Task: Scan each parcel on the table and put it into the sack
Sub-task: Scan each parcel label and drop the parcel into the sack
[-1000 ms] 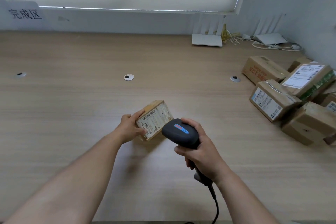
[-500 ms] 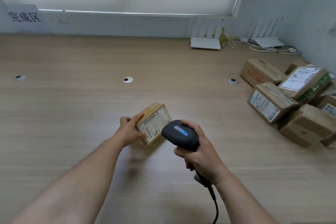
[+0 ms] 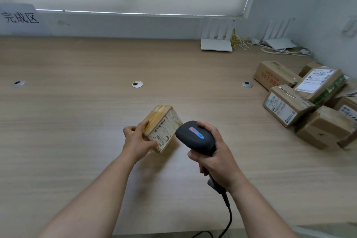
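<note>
- Parcel (image 3: 163,128) — small taped box at centre of the worktop (image 3: 77,121), tilted so its barcode label faces the scanner; left hand (image 3: 138,138) grips its near-left corner.
- Scanner (image 3: 196,137) — corded handheld unit, nose just beside the label; right hand (image 3: 214,157) wrapped round its grip.
- Unscanned parcels (image 3: 309,102) — heap at far right, well apart.
- Sack — not in view.
- Risks, as judged: tape glare or so close an aim may spoil the read — and a loose corner hold could let the box tip.
</note>
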{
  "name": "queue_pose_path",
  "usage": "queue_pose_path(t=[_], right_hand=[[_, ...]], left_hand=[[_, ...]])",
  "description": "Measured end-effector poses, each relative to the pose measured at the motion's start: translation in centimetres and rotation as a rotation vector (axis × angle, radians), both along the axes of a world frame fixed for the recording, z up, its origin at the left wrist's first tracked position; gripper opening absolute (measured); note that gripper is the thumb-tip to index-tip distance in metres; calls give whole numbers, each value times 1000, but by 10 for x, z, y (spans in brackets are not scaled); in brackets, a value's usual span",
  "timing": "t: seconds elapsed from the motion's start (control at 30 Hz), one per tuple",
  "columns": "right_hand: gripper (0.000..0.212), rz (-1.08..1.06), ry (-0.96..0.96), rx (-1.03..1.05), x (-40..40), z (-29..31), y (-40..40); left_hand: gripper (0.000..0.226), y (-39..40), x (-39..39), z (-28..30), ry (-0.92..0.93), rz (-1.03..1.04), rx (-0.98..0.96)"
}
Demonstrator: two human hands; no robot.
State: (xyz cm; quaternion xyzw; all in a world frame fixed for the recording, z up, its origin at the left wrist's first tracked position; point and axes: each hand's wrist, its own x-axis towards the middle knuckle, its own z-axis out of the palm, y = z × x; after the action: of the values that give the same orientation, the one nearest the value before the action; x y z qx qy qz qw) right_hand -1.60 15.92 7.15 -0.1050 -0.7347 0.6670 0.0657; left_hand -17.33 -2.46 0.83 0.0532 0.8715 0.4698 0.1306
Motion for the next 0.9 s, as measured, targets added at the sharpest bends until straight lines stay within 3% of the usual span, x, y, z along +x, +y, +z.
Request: queue_pose_path(t=[0.43, 0.9], right_hand=[[72, 197, 65, 30, 18, 12, -49], [71, 347, 165, -118, 80, 22, -106]], left_hand=[[86, -67, 72, 23, 98, 189, 81], [87, -138, 192, 51, 212, 414, 50]])
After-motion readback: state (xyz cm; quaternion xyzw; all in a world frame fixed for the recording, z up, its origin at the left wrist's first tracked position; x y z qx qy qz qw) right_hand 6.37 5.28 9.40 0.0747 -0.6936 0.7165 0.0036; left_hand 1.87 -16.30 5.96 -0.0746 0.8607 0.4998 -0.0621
